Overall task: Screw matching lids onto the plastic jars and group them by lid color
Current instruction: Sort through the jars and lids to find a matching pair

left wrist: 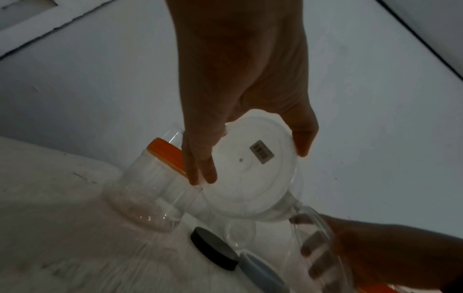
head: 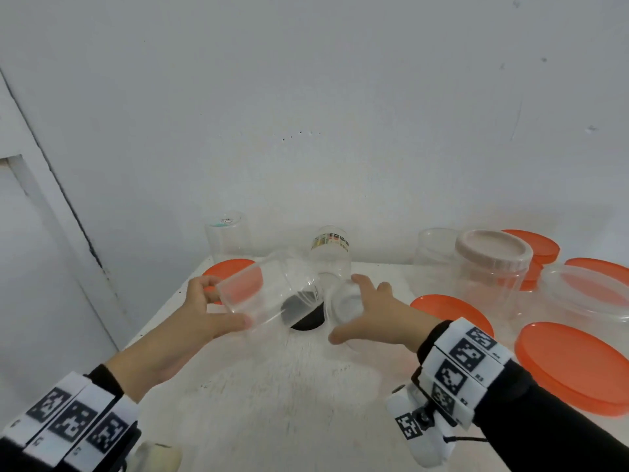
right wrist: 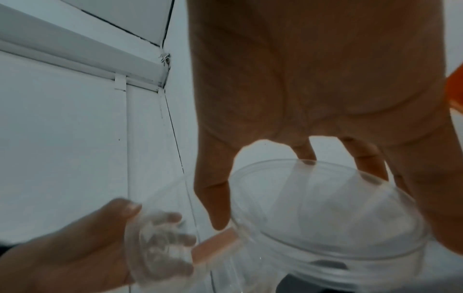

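Two hands work above the black lid on the table: the left hand grips a clear jar tipped on its side, and the right hand grasps a clear lid at its mouth. Seating and turning that lid looks next. Right of the black lid lie five orange lids, behind it a sixth; beyond, a beige-lidded jar and three open jars.

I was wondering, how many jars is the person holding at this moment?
2: a tilted clear jar gripped in the left hand, and a second clear jar gripped in the right hand, mouth towards the first.
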The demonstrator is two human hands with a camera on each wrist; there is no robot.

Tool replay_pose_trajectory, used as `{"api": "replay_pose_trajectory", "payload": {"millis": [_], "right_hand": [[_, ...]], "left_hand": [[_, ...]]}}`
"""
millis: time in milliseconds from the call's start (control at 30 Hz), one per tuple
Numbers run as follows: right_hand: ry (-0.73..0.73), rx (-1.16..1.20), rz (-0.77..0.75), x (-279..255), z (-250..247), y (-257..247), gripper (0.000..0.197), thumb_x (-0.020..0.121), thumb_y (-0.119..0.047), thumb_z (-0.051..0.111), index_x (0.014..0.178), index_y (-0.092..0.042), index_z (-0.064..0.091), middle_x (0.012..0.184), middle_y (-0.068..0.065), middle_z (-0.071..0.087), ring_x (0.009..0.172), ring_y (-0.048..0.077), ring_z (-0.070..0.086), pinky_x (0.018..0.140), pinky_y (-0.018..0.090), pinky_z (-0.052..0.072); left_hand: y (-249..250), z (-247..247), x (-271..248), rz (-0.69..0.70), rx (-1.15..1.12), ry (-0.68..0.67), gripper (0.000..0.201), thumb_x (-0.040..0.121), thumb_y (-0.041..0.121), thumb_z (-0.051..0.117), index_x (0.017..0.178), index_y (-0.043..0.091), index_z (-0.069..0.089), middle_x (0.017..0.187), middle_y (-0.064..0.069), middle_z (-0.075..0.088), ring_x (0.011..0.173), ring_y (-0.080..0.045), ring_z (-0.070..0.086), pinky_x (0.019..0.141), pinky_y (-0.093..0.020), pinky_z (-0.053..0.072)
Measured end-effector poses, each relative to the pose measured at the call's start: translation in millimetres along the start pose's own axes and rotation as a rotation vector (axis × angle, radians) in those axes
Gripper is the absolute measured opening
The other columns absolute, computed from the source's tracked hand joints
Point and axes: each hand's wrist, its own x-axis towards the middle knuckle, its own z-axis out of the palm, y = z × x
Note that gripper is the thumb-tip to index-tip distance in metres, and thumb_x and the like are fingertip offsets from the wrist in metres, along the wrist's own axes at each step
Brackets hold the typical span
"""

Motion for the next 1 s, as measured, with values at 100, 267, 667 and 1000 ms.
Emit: {"api": "replay_pose_trajectory", "payload": {"millis": [100, 267, 667, 1000], "right_hand": [[0.084, 0.051, -0.023, -6.3, -10.0, 1.2, 0.111, 0.063, -0.043, 0.082, 0.146, -0.035, 0.008, 0.121, 0.002, 0.022, 0.111, 0.029, 0.044, 0.083, 0.032, 0.043], [0.153, 0.137, -0.076, -14.6, -23.6, -1.6, 0.105, 0.067, -0.031, 0.083, 0.145, -0.027, 0.013, 0.123, 0.0, 0.023, 0.107, 0.023, 0.043, 0.065, 0.021, 0.038], [0.145, 0.22, -0.142, -24.2, -35.1, -3.4, 0.108, 0.07, -0.031, 0.081, 0.149, -0.031, 0.008, 0.143, -0.001, 0.022, 0.119, 0.017, 0.033, 0.09, 0.03, 0.033], [-0.007, 0.079, -0.201, -33.1, -40.1, -13.2, 0.115, 0.067, -0.044, 0.083, 0.152, -0.039, 0.005, 0.148, -0.009, 0.023, 0.127, 0.018, 0.037, 0.108, 0.042, 0.037]], "left_hand": [[-2.8, 9.4, -6.9, -0.041, 0.138, -0.073, 0.104, 0.037, 0.041, 0.083, 0.127, 0.041, 0.031, 0.118, 0.012, 0.048, 0.091, -0.008, 0.066, 0.077, -0.021, 0.047], [-5.3, 29.3, -9.0, -0.086, 0.222, -0.134, 0.095, 0.049, 0.031, 0.086, 0.132, 0.03, 0.041, 0.116, 0.009, 0.058, 0.092, -0.01, 0.067, 0.071, -0.017, 0.048], [-19.7, 52.2, 4.7, -0.031, 0.406, -0.286, 0.093, 0.045, 0.051, 0.086, 0.119, 0.039, 0.031, 0.124, 0.018, 0.042, 0.099, -0.004, 0.056, 0.074, -0.015, 0.05], [-30.3, 46.4, 9.9, 0.016, 0.529, -0.392, 0.086, 0.067, 0.033, 0.087, 0.126, 0.048, 0.027, 0.127, 0.029, 0.039, 0.112, 0.021, 0.039, 0.088, -0.002, 0.034]]}}
